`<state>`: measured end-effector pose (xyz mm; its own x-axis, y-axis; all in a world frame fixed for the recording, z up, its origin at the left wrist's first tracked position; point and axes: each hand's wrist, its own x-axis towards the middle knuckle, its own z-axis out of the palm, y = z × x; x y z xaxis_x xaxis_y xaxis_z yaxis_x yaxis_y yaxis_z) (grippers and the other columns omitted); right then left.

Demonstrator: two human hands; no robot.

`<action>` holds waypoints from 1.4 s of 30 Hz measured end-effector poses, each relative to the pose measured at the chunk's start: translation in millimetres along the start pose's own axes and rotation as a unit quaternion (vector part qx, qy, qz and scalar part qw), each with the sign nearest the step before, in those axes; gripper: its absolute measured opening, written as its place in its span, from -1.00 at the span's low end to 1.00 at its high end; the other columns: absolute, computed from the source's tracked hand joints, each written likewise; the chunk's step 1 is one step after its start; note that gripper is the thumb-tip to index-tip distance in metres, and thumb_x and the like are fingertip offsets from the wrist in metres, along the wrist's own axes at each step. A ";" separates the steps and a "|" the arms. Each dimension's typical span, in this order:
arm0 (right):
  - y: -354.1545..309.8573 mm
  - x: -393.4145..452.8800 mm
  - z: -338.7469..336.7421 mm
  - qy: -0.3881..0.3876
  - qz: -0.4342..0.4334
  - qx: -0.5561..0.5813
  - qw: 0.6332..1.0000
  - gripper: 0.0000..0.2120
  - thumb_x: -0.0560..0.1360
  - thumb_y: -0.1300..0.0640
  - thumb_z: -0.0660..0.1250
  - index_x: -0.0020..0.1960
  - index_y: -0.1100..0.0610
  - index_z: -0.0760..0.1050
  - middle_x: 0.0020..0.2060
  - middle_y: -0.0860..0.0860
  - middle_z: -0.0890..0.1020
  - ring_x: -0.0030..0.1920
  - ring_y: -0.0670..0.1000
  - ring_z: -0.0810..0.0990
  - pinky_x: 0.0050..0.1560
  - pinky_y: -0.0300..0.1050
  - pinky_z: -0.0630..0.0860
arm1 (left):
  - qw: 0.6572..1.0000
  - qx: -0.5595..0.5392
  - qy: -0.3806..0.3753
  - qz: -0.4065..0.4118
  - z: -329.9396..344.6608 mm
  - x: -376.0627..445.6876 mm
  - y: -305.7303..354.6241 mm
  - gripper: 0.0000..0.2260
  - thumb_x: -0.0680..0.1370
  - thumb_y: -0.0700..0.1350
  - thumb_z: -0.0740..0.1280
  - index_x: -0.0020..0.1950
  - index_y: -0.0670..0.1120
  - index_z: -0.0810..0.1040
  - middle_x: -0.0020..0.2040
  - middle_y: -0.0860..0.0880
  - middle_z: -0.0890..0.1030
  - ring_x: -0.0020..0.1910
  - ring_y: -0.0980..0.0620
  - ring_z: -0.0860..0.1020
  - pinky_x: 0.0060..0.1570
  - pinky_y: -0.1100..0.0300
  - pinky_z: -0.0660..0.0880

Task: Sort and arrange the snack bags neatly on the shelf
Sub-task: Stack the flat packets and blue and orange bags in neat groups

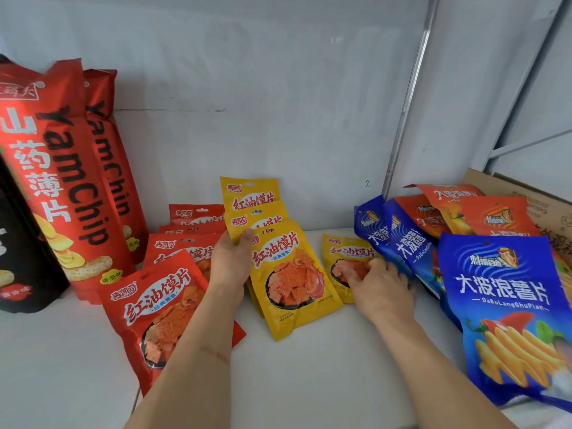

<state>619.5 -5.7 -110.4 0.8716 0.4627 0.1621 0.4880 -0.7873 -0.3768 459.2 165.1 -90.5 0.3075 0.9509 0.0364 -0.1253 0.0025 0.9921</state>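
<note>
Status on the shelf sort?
Left hand steadies yellow bag row. Right hand grips stray yellow bag. Blue bags crowd right.

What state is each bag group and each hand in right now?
Yam chip bags: upright at the left.
Red snack bags: overlapping row, leaning back.
Yellow snack bags: overlapping row, left hand gripping one.
Stray yellow bag: lying apart, right hand on it.
Blue bags: leaning, jumbled.

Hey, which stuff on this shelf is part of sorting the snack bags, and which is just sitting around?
Part of the job:
- yellow bags, steadied by the left hand
- loose yellow bag under the right hand
- small red bags
- blue bags
- orange-red bags
- Yam Chip bags

Lying about:
- cardboard box
- shelf post
</note>
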 end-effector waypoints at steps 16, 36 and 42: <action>1.5 7.1 -7.9 0.006 -0.027 0.373 0.928 -0.28 0.47 -0.01 0.48 0.52 0.08 0.25 0.37 0.07 0.48 0.36 0.08 0.46 0.20 -0.10 0.41 | 0.990 0.071 0.070 0.099 -18.4 3.2 22.6 -0.83 0.67 0.04 0.23 0.20 0.06 0.53 0.03 0.11 0.64 0.00 0.06 0.64 -0.17 0.18 0.57; -14.1 -9.1 -3.2 -0.039 -0.087 0.466 0.879 -0.78 0.47 -0.01 0.46 -0.19 0.09 0.49 -0.30 -0.06 0.56 -0.27 -0.11 0.53 -0.34 -0.37 0.40 | 0.986 -0.164 -0.019 -0.011 16.4 -24.6 27.7 -0.84 0.63 -0.05 0.34 0.20 0.01 0.60 0.04 -0.01 0.73 0.01 -0.09 0.71 0.07 -0.18 0.62; -18.1 -14.7 0.7 -0.039 -0.092 0.323 0.941 -0.71 0.55 -0.13 0.32 -0.17 0.06 0.40 -0.26 -0.05 0.50 -0.25 -0.15 0.45 -0.34 -0.27 0.27 | 0.993 -0.120 -0.022 -0.003 27.5 -32.0 16.2 -0.83 0.64 -0.02 0.31 0.22 0.03 0.58 0.03 0.00 0.73 -0.04 -0.05 0.72 0.00 -0.16 0.65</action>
<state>597.8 2.0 -106.7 0.7569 0.6149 0.2214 0.4782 -0.2902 -0.8289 473.3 126.2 -72.3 0.3491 0.9362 0.0413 -0.3423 0.0864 0.9356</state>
